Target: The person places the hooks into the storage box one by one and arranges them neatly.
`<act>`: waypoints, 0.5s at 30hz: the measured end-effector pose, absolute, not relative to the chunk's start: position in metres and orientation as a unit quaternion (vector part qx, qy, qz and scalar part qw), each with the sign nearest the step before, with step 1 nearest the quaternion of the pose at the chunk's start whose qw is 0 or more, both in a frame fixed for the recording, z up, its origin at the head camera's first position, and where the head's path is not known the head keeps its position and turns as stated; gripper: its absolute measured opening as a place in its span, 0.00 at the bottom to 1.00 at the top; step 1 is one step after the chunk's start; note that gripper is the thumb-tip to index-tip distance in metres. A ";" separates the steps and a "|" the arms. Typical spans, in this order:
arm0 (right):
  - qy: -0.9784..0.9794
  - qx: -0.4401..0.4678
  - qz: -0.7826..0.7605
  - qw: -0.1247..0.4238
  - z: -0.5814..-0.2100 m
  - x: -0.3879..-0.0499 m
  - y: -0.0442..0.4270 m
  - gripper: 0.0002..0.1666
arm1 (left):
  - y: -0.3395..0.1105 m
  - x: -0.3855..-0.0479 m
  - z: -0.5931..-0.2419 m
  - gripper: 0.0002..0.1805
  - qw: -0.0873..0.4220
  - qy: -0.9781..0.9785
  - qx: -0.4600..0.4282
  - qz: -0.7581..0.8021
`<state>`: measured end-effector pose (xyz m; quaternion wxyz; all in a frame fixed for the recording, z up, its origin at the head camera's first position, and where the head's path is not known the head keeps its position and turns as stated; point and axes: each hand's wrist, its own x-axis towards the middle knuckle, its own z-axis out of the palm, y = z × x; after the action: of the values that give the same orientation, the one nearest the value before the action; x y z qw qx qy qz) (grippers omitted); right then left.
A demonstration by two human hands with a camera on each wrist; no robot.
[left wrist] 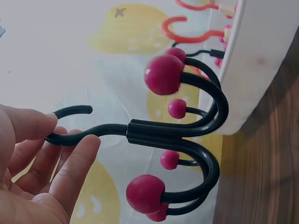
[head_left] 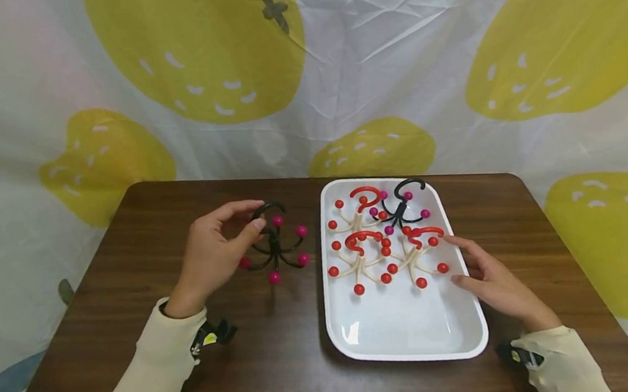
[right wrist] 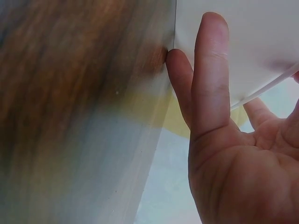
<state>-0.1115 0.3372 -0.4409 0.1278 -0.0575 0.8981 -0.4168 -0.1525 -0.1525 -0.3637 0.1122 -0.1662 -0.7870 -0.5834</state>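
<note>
My left hand (head_left: 210, 258) pinches the curved top of a black multi-arm hook hanger (head_left: 275, 249) between thumb and fingers. Several of its curved arms end in magenta balls, seen close in the left wrist view. The hanger is held upright left of a white tray (head_left: 404, 331). Over the tray's right side, my right hand (head_left: 495, 276) touches the rim with thumb and forefinger; its other fingers lie straight along the outer wall in the right wrist view. Inside the tray stand three cream hangers (head_left: 360, 266) with red hooks and red balls, and another black hanger (head_left: 401, 210).
The tray stands on a dark wooden table (head_left: 274, 380) with rounded far corners. Behind it hangs a pale curtain (head_left: 336, 63) printed with yellow fruit. The hangers occupy the tray's far and middle parts.
</note>
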 end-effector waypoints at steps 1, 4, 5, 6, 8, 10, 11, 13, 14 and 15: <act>0.898 -0.056 -0.417 0.128 -0.441 -0.111 0.337 0.48 | -0.151 -0.151 -0.363 0.15 0.112 -0.784 -0.170 -0.586; 0.900 -0.052 -0.413 0.129 -0.440 -0.111 0.338 0.48 | -0.146 -0.144 -0.361 0.15 0.107 -0.775 -0.182 -0.596; 0.900 -0.051 -0.412 0.129 -0.440 -0.111 0.338 0.48 | -0.144 -0.142 -0.361 0.15 0.106 -0.772 -0.186 -0.599; 0.901 -0.050 -0.412 0.128 -0.440 -0.111 0.339 0.48 | -0.143 -0.140 -0.361 0.15 0.104 -0.769 -0.189 -0.602; 0.902 -0.049 -0.410 0.126 -0.441 -0.111 0.339 0.48 | -0.139 -0.136 -0.360 0.15 0.099 -0.763 -0.196 -0.608; 0.903 -0.049 -0.409 0.125 -0.441 -0.111 0.340 0.48 | -0.135 -0.132 -0.360 0.15 0.093 -0.759 -0.201 -0.612; 0.903 -0.049 -0.408 0.124 -0.442 -0.112 0.340 0.48 | -0.134 -0.130 -0.360 0.15 0.089 -0.756 -0.203 -0.615; 0.904 -0.048 -0.407 0.125 -0.442 -0.112 0.340 0.48 | -0.130 -0.127 -0.360 0.15 0.079 -0.752 -0.207 -0.620; 0.903 -0.047 -0.408 0.125 -0.443 -0.112 0.340 0.48 | -0.128 -0.126 -0.360 0.15 0.074 -0.751 -0.209 -0.622; 0.903 -0.048 -0.408 0.125 -0.443 -0.112 0.340 0.48 | -0.127 -0.125 -0.359 0.15 0.071 -0.751 -0.212 -0.622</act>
<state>-0.1119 0.3396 -0.4426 0.1253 -0.0475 0.9032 -0.4078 -0.1249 -0.1266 -0.3595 0.0706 -0.2124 -0.7506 -0.6217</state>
